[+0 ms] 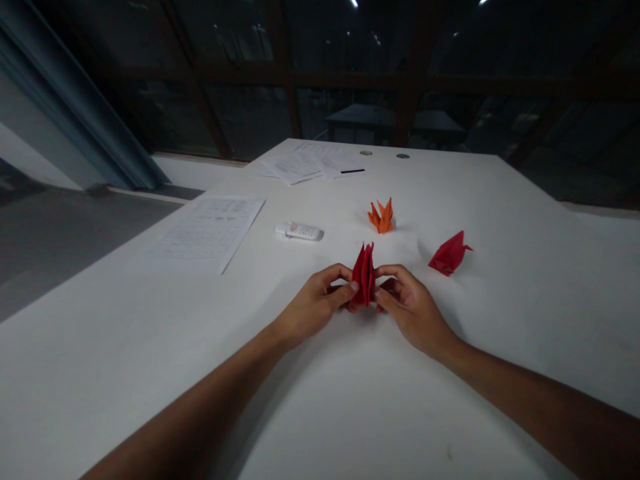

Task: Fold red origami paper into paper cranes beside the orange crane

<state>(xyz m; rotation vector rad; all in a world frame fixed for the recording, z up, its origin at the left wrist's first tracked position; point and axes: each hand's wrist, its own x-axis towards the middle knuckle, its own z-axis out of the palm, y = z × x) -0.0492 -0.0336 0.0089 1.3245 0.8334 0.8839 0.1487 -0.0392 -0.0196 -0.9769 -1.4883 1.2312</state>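
Between my two hands stands a red folded paper piece (365, 275), upright, with its layers fanned and pointed tips at the top. My left hand (324, 297) pinches its left side between thumb and fingers. On the other side, my right hand (404, 301) grips the right edge the same way. Just beyond lies an orange origami crane (383, 217) with several points sticking up. To the right of my right hand rests a red origami crane (449, 254), tilted on the table. The lower part of the held paper is partly hidden by fingers.
A white correction-tape-like object (299, 231) with printing lies left of the orange crane. Printed sheets (210, 230) are at the left edge, and more papers (305, 163) with a black pen (353, 171) lie at the back. Two round inserts (403, 156) sit near the white table's (525, 280) far edge.
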